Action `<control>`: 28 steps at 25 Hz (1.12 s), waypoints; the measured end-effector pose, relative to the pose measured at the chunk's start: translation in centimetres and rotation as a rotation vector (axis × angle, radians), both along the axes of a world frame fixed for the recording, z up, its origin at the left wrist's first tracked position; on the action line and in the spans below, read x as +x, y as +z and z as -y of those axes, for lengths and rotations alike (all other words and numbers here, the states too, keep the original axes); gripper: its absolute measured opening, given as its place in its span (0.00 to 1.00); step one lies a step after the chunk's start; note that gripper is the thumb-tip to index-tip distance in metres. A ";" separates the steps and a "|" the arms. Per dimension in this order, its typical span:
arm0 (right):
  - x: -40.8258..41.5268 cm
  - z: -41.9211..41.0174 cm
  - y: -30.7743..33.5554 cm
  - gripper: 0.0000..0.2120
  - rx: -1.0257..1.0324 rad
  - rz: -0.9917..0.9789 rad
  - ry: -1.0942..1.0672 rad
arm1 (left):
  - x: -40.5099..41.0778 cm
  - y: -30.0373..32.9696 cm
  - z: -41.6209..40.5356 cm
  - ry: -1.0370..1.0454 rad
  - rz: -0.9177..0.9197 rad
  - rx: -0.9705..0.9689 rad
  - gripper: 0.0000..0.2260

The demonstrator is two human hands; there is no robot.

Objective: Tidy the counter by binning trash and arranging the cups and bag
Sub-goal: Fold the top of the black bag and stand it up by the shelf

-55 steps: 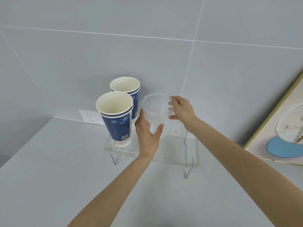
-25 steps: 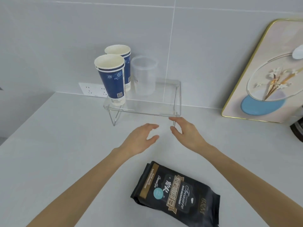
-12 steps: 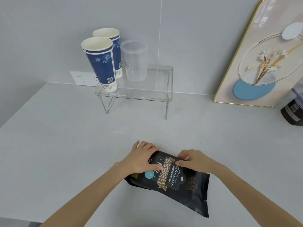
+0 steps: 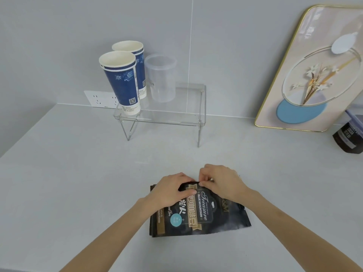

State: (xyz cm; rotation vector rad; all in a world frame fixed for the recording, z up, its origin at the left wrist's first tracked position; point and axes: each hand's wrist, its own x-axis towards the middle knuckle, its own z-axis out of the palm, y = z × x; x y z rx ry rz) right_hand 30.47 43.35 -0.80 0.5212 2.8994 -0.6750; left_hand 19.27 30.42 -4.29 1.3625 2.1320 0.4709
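A black coffee bag (image 4: 198,214) with gold lettering lies on the white counter (image 4: 78,183) in front of me. My left hand (image 4: 172,190) and my right hand (image 4: 220,183) both pinch the bag's far edge, fingers curled on it. On a clear acrylic shelf (image 4: 169,116) by the wall stand two blue paper cups, one in front (image 4: 121,83) and one behind (image 4: 137,67), and a clear plastic cup (image 4: 162,77) to their right.
A gold-framed picture (image 4: 314,71) leans on the wall at the right. A dark container (image 4: 349,138) sits at the right edge. A white wall socket (image 4: 100,99) is behind the shelf.
My hands left the clear cup on the shelf, came down to the counter and took hold of the coffee bag. The bag has turned and both hands shifted to its far edge.
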 end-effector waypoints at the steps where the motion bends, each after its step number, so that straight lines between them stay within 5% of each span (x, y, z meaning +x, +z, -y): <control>1: -0.8 0.3 1.0 0.06 0.076 -0.023 0.057 | 0.0 0.5 -0.2 0.029 0.026 0.029 0.17; 8: -4.9 0.3 3.2 0.06 0.175 -0.305 0.223 | -0.8 1.6 0.7 0.484 0.187 0.390 0.10; 12: -3.6 -0.3 2.2 0.23 -0.071 -0.640 -0.281 | -0.9 1.3 1.5 0.776 0.443 0.558 0.07; 15: -1.9 0.6 0.9 0.31 -0.349 -0.558 -0.633 | -1.3 1.2 1.7 0.925 0.519 0.670 0.06; 19: -2.6 1.4 -0.3 0.19 -0.841 -0.495 -0.645 | -1.2 1.2 1.7 0.994 0.582 0.725 0.09; 23: -4.1 1.4 0.0 0.02 -0.793 -0.583 -0.618 | -1.0 1.1 1.6 0.964 0.607 0.702 0.09; 28: -4.9 1.0 1.3 0.09 -0.796 -0.665 -0.548 | -1.9 2.1 1.2 0.927 0.652 0.746 0.07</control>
